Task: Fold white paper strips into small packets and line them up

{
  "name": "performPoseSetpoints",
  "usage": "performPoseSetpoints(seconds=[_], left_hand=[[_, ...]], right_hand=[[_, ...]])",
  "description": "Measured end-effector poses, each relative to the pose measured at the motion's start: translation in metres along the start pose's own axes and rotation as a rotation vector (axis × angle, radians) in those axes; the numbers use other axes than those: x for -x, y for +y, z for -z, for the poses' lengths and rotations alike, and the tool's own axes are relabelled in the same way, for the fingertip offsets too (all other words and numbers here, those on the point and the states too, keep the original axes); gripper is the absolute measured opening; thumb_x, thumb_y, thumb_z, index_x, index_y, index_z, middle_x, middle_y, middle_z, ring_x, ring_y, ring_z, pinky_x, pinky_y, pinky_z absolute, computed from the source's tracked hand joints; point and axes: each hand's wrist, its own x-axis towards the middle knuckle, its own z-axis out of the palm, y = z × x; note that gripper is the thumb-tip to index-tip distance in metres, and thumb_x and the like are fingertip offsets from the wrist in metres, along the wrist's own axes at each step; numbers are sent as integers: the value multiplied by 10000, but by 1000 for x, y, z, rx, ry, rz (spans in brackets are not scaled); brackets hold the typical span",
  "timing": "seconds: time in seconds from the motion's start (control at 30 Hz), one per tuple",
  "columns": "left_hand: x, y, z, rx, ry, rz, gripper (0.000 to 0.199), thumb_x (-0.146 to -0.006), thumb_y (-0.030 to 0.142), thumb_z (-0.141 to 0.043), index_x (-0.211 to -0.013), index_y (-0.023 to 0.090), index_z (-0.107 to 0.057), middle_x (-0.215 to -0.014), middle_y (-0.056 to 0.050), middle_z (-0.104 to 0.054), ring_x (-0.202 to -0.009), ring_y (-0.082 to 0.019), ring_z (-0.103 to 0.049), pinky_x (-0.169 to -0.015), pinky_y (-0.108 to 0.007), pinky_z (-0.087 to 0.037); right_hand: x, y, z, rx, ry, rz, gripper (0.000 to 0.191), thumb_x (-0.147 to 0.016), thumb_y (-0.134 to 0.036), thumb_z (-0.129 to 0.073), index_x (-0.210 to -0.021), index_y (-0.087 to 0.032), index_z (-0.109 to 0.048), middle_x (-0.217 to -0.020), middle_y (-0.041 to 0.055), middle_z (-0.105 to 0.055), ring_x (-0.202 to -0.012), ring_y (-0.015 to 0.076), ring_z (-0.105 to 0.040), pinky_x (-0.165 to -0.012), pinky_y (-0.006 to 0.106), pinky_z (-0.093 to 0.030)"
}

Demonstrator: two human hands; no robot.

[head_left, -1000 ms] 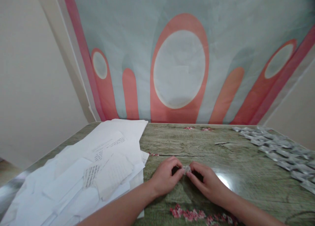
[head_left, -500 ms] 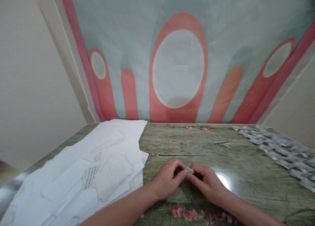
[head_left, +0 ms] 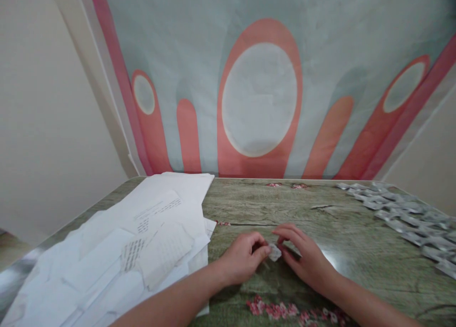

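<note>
A small piece of folded paper, greyish white, sits between my two hands above the table. My left hand pinches its left edge between thumb and index finger. On the other side, my right hand has its thumb and fingers apart, with the fingertips close to the paper's right edge; whether they touch it I cannot tell. The paper's fold details are too small to make out.
A big heap of loose white sheets, some printed, covers the table's left side. Rows of folded paper pieces lie along the right. The wood-patterned table has pink flower prints and meets a patterned wall hanging behind.
My right hand has opened, its fingers spreading and lifting off the pinch. More of the folded paper shows between the hands, while my left hand keeps its pinch.
</note>
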Motion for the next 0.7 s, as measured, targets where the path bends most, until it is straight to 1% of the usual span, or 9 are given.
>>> performPoseSetpoints(seconds=[0.07, 0.13, 0.2, 0.27, 0.43, 0.53, 0.63, 0.7], left_hand=[[1, 2, 1, -6, -39, 26, 146, -804, 264, -526, -762, 146, -601, -646, 33, -540, -615, -111, -461, -561, -198, -336], [1, 1, 1, 36, -66, 41, 147, -786, 269, -553, -751, 142, -619, -624, 38, -531, -593, -104, -447, -544, -192, -327], [1, -2, 0, 86, -79, 33, 146, -772, 272, -574, -753, 138, -629, -625, 37, -535, -595, -101, -449, -547, -189, -332], [1, -5, -1, 118, -78, 18, 151, -776, 276, -570, -781, 138, -631, -651, 29, -553, -612, -105, -463, -562, -191, -346], [1, -5, -2, 157, -33, -5, 203, -826, 309, -511, -847, 131, -608, -724, 1, -584, -670, -123, -503, -614, -212, -387], [3, -3, -2, 143, 48, -46, 218, -846, 331, -502, -929, 140, -568, -821, -20, -586, -746, -135, -528, -651, -220, -408], [6, 0, -3, -4, 152, -144, 261, -771, 327, -626, -960, 166, -544, -922, -31, -571, -841, -158, -525, -722, -246, -407], [8, 1, -3, -152, 188, -218, 272, -733, 319, -677, -932, 178, -556, -928, -33, -573, -878, -178, -517, -767, -274, -391]], right_hand=[[0, 2, 3, 102, -17, 134, 312, -812, -74, -445, -1069, -218, -547, -995, 85, -603, -892, 181, -572, -762, 330, -471], [0, 3, 5, 181, -47, 249, 273, -837, -87, -444, -1030, -223, -581, -947, 70, -630, -847, 170, -587, -728, 314, -465], [0, 3, 7, 218, -67, 324, 258, -851, -91, -439, -1017, -214, -593, -903, 60, -648, -784, 156, -594, -686, 299, -457], [0, 3, 8, 237, -73, 362, 247, -858, -101, -438, -1019, -203, -596, -887, 62, -659, -761, 153, -595, -667, 293, -451], [-2, 3, 10, 302, -27, 370, 224, -857, -104, -441, -970, -191, -613, -848, 59, -666, -713, 140, -589, -665, 292, -435], [-3, 2, 10, 338, -23, 341, 194, -847, -105, -461, -924, -190, -617, -818, 44, -657, -688, 134, -573, -657, 290, -416], [-3, 3, 9, 363, -25, 286, 161, -840, -122, -476, -893, -183, -616, -809, 45, -644, -696, 142, -562, -660, 297, -401], [-2, 4, 8, 378, -15, 255, 156, -841, -134, -474, -877, -183, -618, -805, 50, -637, -706, 148, -559, -664, 300, -396]])
